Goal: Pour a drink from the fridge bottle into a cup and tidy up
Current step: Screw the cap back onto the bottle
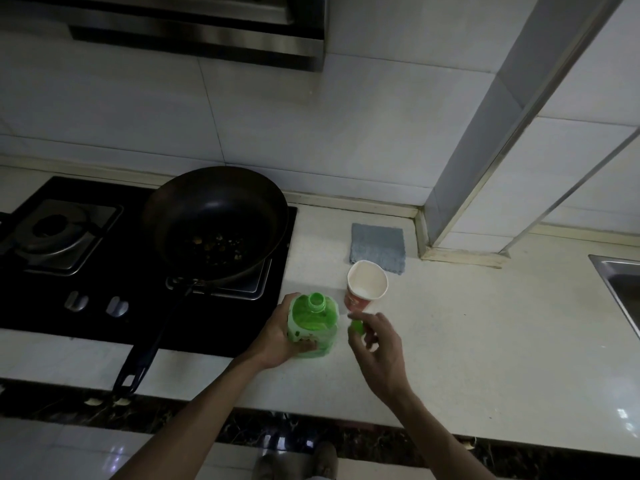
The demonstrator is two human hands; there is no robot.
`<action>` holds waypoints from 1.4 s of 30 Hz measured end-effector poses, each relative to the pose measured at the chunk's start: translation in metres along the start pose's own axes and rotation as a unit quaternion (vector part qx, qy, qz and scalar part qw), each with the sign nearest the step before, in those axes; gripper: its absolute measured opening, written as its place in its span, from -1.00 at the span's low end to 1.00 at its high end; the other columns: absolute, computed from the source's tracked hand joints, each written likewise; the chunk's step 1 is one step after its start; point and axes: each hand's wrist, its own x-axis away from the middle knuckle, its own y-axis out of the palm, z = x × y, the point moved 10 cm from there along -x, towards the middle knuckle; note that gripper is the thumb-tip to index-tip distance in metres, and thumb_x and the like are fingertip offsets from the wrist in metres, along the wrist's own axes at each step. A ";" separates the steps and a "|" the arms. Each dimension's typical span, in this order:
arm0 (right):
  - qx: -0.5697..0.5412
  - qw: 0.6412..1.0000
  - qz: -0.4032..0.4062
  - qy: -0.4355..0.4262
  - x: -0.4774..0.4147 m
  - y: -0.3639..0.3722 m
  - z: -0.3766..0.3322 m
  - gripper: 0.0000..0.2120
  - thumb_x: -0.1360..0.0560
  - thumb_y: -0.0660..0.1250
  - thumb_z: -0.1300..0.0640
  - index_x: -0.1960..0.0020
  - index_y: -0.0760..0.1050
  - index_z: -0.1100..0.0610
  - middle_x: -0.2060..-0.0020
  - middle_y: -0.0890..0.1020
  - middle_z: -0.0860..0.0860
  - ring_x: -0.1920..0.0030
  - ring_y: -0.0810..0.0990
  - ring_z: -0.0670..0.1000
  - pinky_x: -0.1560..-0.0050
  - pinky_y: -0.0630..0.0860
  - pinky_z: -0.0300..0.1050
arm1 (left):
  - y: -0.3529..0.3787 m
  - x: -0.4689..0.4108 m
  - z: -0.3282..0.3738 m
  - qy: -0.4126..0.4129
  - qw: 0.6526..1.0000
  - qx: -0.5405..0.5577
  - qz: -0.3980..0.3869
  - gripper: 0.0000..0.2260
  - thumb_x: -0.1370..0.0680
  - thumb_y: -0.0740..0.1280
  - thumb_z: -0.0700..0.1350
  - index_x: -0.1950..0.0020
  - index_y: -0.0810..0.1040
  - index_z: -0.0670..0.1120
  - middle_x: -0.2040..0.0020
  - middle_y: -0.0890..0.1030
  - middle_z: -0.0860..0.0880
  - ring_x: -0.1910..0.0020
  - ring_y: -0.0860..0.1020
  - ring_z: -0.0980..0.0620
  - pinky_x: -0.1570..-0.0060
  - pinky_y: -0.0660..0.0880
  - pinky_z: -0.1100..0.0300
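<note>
Head view is showing the green bottle (312, 323) standing on the white counter (485, 341), just beside the paper cup (366, 285). The left hand (277, 336) is wrapping its fingers round the bottle's middle. The right hand (377, 344) is pinching the little green cap (356, 328) between thumb and fingertips, near the cup. The bottle's top is open. The bottle is looking like thin, smooth plastic, so it is probably squishing easily and maybe slipping if cold; holding the wide middle seems best. The cup is looking light and tippy, with a round rim. A fuzzy grey cloth (378, 247) is lying behind it.
</note>
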 end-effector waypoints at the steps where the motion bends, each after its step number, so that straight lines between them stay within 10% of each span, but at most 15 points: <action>1: -0.041 0.999 0.005 -0.003 -0.008 -0.003 -0.019 -0.83 -0.47 0.33 0.04 -0.01 0.58 0.07 0.22 0.54 -0.11 0.30 0.46 -0.10 0.30 0.43 -0.24 | 0.000 0.000 0.000 0.002 1.000 -0.003 -0.005 -0.22 -0.25 0.63 -0.08 -0.35 0.31 0.12 -0.23 0.51 0.01 -0.22 0.53 0.07 -0.19 0.55 0.05; 14: 0.041 0.998 -0.053 -0.014 -0.044 0.026 -0.073 -0.66 -0.38 0.53 0.09 0.26 0.37 -0.17 0.08 0.64 -0.17 0.21 0.50 -0.15 0.11 0.55 -0.01 | 0.004 0.002 0.003 -0.009 0.999 0.029 -0.032 -0.28 -0.31 0.58 -0.19 -0.35 0.30 0.07 -0.19 0.55 -0.05 -0.15 0.61 -0.01 -0.11 0.60 -0.04; 19: 0.067 0.993 -0.089 -0.038 -0.048 0.030 -0.078 -0.70 -0.41 0.50 0.13 0.20 0.39 -0.13 0.05 0.64 -0.16 0.13 0.50 -0.19 0.14 0.42 -0.34 | 0.005 0.002 0.002 -0.011 0.999 0.027 -0.038 -0.30 -0.29 0.59 -0.15 -0.31 0.32 0.08 -0.17 0.56 -0.05 -0.15 0.61 -0.01 -0.11 0.60 -0.05; 31: 0.138 0.947 -0.261 -0.127 -0.051 0.050 -0.087 -0.73 -0.53 0.39 0.20 -0.22 0.56 0.05 -0.11 0.63 -0.07 -0.05 0.51 -0.09 -0.04 0.47 -0.32 | 0.005 0.002 0.001 -0.004 0.999 0.009 -0.033 -0.29 -0.29 0.60 -0.10 -0.32 0.31 0.15 -0.17 0.53 -0.05 -0.14 0.59 0.00 -0.10 0.60 -0.04; 42: 0.246 0.954 -0.104 -0.137 -0.055 0.044 -0.093 -0.57 -0.36 0.48 -0.19 0.20 0.46 0.16 0.37 0.53 0.02 0.32 0.42 0.02 0.31 0.31 -0.11 | 0.004 0.000 0.000 -0.009 0.999 0.013 -0.030 -0.32 -0.26 0.61 -0.11 -0.25 0.34 0.15 -0.18 0.53 -0.06 -0.13 0.61 -0.01 -0.06 0.61 -0.03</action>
